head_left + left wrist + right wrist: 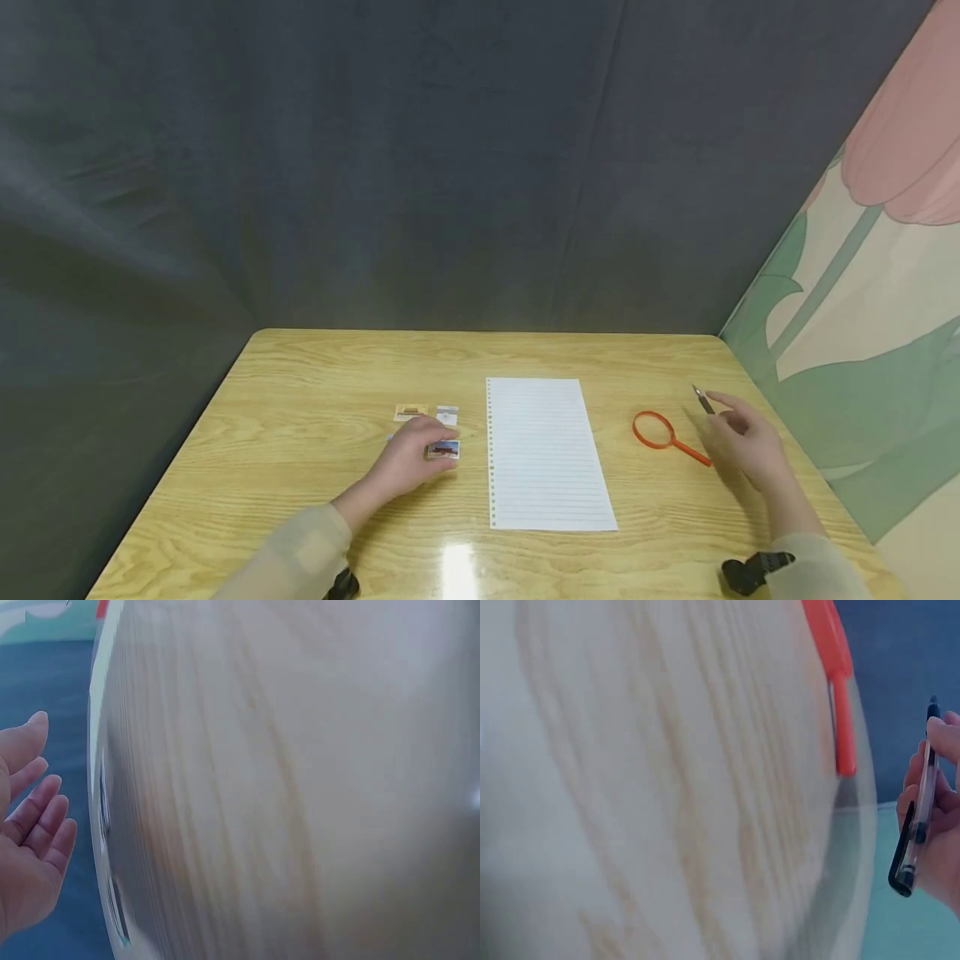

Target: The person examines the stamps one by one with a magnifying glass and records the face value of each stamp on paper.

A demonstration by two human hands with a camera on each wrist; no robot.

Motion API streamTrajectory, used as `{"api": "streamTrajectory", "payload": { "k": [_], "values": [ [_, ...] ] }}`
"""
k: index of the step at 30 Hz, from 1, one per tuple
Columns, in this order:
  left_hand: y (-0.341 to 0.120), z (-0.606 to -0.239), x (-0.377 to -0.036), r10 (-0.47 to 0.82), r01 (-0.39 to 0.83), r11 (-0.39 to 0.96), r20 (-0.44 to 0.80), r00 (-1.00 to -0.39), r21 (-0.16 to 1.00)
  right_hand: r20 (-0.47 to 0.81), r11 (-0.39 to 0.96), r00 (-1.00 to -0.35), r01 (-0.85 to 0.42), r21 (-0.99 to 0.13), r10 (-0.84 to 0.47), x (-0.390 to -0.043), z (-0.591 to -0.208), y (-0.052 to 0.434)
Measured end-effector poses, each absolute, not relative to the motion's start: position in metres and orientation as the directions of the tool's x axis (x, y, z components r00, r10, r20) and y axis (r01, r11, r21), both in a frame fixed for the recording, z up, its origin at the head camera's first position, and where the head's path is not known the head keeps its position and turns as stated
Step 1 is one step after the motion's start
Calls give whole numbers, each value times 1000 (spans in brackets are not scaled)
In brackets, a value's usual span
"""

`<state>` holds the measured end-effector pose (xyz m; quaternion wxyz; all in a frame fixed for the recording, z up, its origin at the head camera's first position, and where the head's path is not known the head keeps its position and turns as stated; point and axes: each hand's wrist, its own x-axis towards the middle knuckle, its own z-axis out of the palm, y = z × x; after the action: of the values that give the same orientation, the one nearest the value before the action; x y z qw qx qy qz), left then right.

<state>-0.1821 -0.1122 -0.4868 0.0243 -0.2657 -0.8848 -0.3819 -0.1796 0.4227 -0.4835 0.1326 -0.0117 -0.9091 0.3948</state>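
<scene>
My left hand (412, 454) hovers over the left part of the table, thumb and fingers apart around a small stamp-like picture card (443, 450). In the left wrist view that hand (34, 832) has loosely bent fingers with nothing between them. Just beyond it lie a yellowish card (410, 412) and a pale grey card (447, 415); a sliver of another is mostly hidden by the hand. To the right, my right hand (750, 442) grips a pen (703, 402). Its clear barrel and black clip show in the right wrist view, thumb pressed on the pen (925, 787).
A lined sheet of paper (547, 454) with punched holes lies mid-table. Between it and my right hand is an orange-red magnifying glass (677, 443). The wooden table (315, 367) ends at a dark curtain (450, 167), and a flower-patterned wall (885, 333) stands at the right.
</scene>
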Motion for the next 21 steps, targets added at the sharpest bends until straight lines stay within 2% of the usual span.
{"api": "streamTrajectory", "payload": {
  "k": [4, 10, 14, 16, 21],
  "values": [
    [-95, -488, -181, 494, 525, 539, 258, -830, 659, 305, 667, -951, -193, -720, 54, -182, -477, 408],
    [-73, -491, -180, 528, 521, 525, 223, -820, 673, 239, 605, -971, -186, -774, 7, -185, -470, 384],
    [-62, -493, -180, 553, 537, 547, 204, -808, 642, 221, 493, -975, -204, -846, -25, -190, -469, 368],
    [-57, -495, -181, 572, 552, 566, 191, -798, 612, 215, 387, -976, -215, -897, -42, -193, -471, 361],
    [-48, -496, -182, 620, 601, 601, 167, -766, 527, 253, -33, -958, -251, -968, -134, -201, -476, 348]
  ]
}}
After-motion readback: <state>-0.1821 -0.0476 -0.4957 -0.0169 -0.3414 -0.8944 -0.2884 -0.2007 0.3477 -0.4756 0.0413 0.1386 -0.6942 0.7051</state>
